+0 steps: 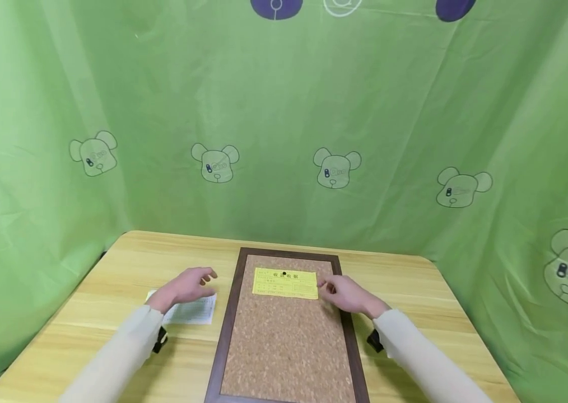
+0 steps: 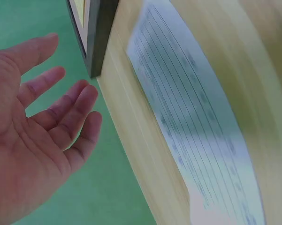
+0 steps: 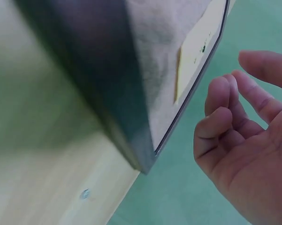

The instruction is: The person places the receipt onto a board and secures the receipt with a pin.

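Note:
A cork board (image 1: 286, 347) in a dark brown frame lies on the table. Near its top is a yellow receipt slip (image 1: 279, 288), with a black pushpin (image 1: 284, 273) at its upper middle. My right hand (image 1: 348, 293) hovers over the board's right edge, its loosely bent fingertips close to the slip's right end; nothing shows between them in the right wrist view. On the other side, my left hand (image 1: 189, 286) is held above a white printed sheet (image 1: 195, 311) left of the board. The left wrist view shows its fingers relaxed and its palm bare.
The wooden table (image 1: 415, 336) ends at a green curtain (image 1: 274, 212) printed with bear heads, which hangs behind and along both sides. A small bluish thing (image 3: 86, 193) lies on the tabletop beside the frame in the right wrist view.

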Demonstrator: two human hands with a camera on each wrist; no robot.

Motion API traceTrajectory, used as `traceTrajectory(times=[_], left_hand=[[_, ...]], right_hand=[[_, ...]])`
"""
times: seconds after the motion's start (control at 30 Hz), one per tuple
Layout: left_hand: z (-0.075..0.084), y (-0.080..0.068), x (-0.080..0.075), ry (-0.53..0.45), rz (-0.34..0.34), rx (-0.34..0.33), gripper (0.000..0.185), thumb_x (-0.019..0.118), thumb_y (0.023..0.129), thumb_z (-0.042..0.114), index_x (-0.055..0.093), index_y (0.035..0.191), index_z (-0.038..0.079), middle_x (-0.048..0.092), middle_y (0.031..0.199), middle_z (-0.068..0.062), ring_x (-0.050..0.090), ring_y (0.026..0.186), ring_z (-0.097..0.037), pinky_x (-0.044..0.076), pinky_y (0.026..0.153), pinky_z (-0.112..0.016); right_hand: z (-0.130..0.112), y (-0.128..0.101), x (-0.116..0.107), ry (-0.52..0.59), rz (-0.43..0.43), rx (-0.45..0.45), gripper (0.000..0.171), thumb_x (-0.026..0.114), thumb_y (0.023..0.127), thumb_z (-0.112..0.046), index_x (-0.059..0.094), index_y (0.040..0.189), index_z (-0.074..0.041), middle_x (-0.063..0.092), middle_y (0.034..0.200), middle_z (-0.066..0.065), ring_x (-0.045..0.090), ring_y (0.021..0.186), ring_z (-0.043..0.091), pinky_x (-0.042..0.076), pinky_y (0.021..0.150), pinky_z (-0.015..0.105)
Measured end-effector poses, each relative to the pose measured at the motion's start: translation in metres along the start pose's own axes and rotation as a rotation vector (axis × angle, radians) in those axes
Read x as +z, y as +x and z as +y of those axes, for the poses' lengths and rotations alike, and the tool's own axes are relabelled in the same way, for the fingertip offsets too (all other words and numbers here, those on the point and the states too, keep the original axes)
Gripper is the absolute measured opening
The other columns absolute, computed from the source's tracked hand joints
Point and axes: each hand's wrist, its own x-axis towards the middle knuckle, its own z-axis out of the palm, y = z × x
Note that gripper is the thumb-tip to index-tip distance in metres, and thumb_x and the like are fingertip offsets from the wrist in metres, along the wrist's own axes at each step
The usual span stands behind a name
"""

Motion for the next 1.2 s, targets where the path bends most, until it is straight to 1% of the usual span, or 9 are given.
traceTrajectory(times=[0.17, 0.3, 0.4, 0.5, 0.57, 0.63, 0.77, 0.9, 1.2], left_hand=[[-0.02, -0.024, -0.011, 0.046, 0.025, -0.051, 0.039, 0.067, 0.085, 0.016, 0.058, 0.119, -0.001, 0.056, 0.119, -0.023, 0.053, 0.108, -0.041, 0.043, 0.089, -0.054], [-0.035, -0.04, -0.019, 0.079, 0.033, -0.105, 0.04, 0.07, 0.083, 0.016, 0.059, 0.117, 0.0, 0.055, 0.116, -0.023, 0.053, 0.106, -0.041, 0.043, 0.089, -0.054], [-0.047, -0.05, -0.022, 0.09, 0.038, -0.144, 0.042, 0.072, 0.081, 0.016, 0.059, 0.118, 0.001, 0.055, 0.115, -0.023, 0.053, 0.105, -0.04, 0.042, 0.09, -0.055], [-0.06, -0.058, -0.023, 0.102, 0.047, -0.173, 0.045, 0.074, 0.079, 0.016, 0.059, 0.119, 0.001, 0.053, 0.115, -0.024, 0.052, 0.105, -0.041, 0.04, 0.09, -0.057], [-0.068, -0.063, -0.023, 0.1, 0.065, -0.193, 0.046, 0.075, 0.078, 0.015, 0.059, 0.119, 0.001, 0.051, 0.117, -0.026, 0.05, 0.107, -0.042, 0.038, 0.091, -0.059], [-0.075, -0.067, -0.022, 0.114, 0.088, -0.197, 0.047, 0.075, 0.077, 0.015, 0.059, 0.119, 0.001, 0.05, 0.118, -0.027, 0.047, 0.108, -0.044, 0.037, 0.091, -0.06], [-0.086, -0.073, -0.021, 0.137, 0.118, -0.198, 0.048, 0.075, 0.077, 0.017, 0.058, 0.119, 0.0, 0.051, 0.115, -0.027, 0.048, 0.105, -0.044, 0.038, 0.089, -0.059], [-0.091, -0.074, -0.021, 0.146, 0.106, -0.203, 0.05, 0.076, 0.077, 0.018, 0.057, 0.12, 0.0, 0.054, 0.11, -0.025, 0.05, 0.101, -0.041, 0.04, 0.087, -0.057], [-0.091, -0.071, -0.024, 0.161, 0.082, -0.222, 0.052, 0.078, 0.074, 0.016, 0.058, 0.12, 0.003, 0.054, 0.111, -0.024, 0.051, 0.101, -0.039, 0.041, 0.086, -0.057]], right_hand=[[0.01, -0.024, 0.001, -0.01, 0.02, -0.029, 0.023, 0.061, 0.091, -0.01, 0.06, 0.111, 0.002, 0.052, 0.073, -0.004, 0.047, 0.063, 0.009, 0.043, 0.059, 0.027], [0.019, -0.04, 0.001, -0.002, 0.037, -0.04, 0.027, 0.065, 0.088, -0.009, 0.06, 0.112, 0.002, 0.052, 0.078, -0.002, 0.047, 0.068, 0.01, 0.043, 0.063, 0.027], [0.023, -0.051, 0.001, -0.005, 0.034, -0.016, 0.03, 0.069, 0.085, -0.011, 0.06, 0.112, 0.0, 0.051, 0.081, 0.0, 0.047, 0.073, 0.014, 0.042, 0.064, 0.028], [0.024, -0.06, 0.002, 0.002, 0.011, 0.013, 0.033, 0.071, 0.084, -0.013, 0.06, 0.113, -0.003, 0.051, 0.084, 0.002, 0.047, 0.076, 0.017, 0.041, 0.065, 0.028], [0.024, -0.065, 0.003, 0.003, -0.005, 0.015, 0.034, 0.071, 0.083, -0.013, 0.059, 0.113, -0.004, 0.051, 0.085, 0.002, 0.047, 0.077, 0.018, 0.041, 0.064, 0.029], [0.023, -0.069, 0.005, 0.006, -0.017, 0.007, 0.035, 0.072, 0.082, -0.013, 0.059, 0.114, -0.004, 0.052, 0.086, 0.003, 0.048, 0.077, 0.018, 0.042, 0.065, 0.029], [0.024, -0.076, 0.008, -0.002, -0.035, -0.008, 0.036, 0.072, 0.082, -0.014, 0.059, 0.115, -0.006, 0.051, 0.085, 0.002, 0.047, 0.077, 0.015, 0.042, 0.065, 0.029], [0.025, -0.081, 0.011, 0.004, -0.061, -0.01, 0.037, 0.072, 0.082, -0.015, 0.059, 0.116, -0.007, 0.05, 0.085, 0.0, 0.047, 0.077, 0.014, 0.041, 0.064, 0.028], [0.027, -0.082, 0.015, 0.005, -0.062, 0.016, 0.039, 0.072, 0.083, -0.017, 0.059, 0.118, -0.009, 0.05, 0.085, -0.001, 0.045, 0.076, 0.013, 0.04, 0.063, 0.027]])
